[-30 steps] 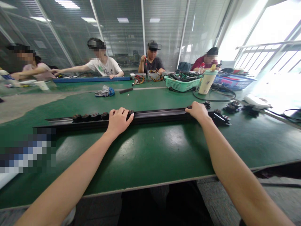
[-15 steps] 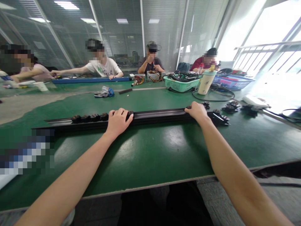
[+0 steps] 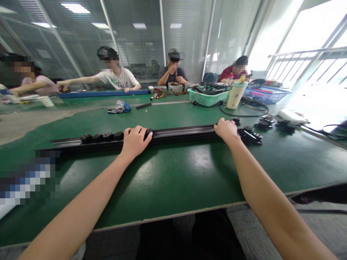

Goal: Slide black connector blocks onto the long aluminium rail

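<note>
A long black rail (image 3: pixel 179 134) lies across the green table (image 3: pixel 173 173), running left to right in front of me. My left hand (image 3: pixel 135 141) lies over its middle with the fingers curled over the top edge, next to a row of several small black round parts (image 3: pixel 102 137) seated in the rail. My right hand (image 3: pixel 227 130) grips the rail near its right end, fingers wrapped over the far side. More black parts (image 3: pixel 251 135) sit at that right end.
Loose black parts (image 3: pixel 267 122) and a white device (image 3: pixel 291 116) lie at the right. Farther back stand a beige bottle (image 3: pixel 234 94), a green basket of cables (image 3: pixel 208 96), a blue tray (image 3: pixel 268 94) and a rag (image 3: pixel 118 107). Several seated people work along the far edge.
Both hands stay on the rail. The view has shifted slightly; my right hand sits a little farther left along the rail.
</note>
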A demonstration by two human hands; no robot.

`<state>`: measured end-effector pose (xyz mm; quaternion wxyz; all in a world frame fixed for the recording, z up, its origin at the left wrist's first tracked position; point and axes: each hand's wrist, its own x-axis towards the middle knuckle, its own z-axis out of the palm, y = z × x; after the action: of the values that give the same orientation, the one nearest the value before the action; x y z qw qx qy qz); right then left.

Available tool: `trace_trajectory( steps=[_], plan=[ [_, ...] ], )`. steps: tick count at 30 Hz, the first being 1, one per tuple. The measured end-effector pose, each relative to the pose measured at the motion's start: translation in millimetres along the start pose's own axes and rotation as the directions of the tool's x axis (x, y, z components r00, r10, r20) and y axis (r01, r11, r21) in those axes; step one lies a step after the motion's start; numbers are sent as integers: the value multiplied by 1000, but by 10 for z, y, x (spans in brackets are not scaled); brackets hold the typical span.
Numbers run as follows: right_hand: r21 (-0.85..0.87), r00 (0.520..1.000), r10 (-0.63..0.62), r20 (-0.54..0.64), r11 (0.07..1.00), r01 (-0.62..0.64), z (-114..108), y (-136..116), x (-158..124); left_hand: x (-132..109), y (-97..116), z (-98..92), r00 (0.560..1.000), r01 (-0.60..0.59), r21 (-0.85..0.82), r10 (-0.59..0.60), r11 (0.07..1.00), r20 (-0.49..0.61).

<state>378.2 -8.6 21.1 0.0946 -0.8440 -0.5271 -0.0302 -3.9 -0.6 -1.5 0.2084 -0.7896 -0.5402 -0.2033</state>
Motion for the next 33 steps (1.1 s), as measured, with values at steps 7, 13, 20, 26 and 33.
trace_trajectory(
  steps=[7, 13, 20, 26, 33],
  plan=[
    [23, 999, 32, 0, 999, -32, -7, -10, 0, 4, -18, 17, 1000, 0, -1, 0, 1000, -9],
    [55, 997, 79, -9, 995, -79, -1, -12, 0, 2, -36, 41, 1000, -7, 1, 7, 1000, -23],
    [78, 996, 89, -24, 993, -87, 31, -4, 25, -1, -30, 30, 1000, -12, 10, 12, 1000, -29],
    [79, 995, 94, -25, 993, -92, 44, -7, 21, 3, -14, 11, 1000, -14, 18, 14, 1000, -7],
    [66, 995, 79, -67, 995, -75, 65, 9, 16, 8, -2, 6, 1000, 3, -22, -4, 1000, -12]
  ],
)
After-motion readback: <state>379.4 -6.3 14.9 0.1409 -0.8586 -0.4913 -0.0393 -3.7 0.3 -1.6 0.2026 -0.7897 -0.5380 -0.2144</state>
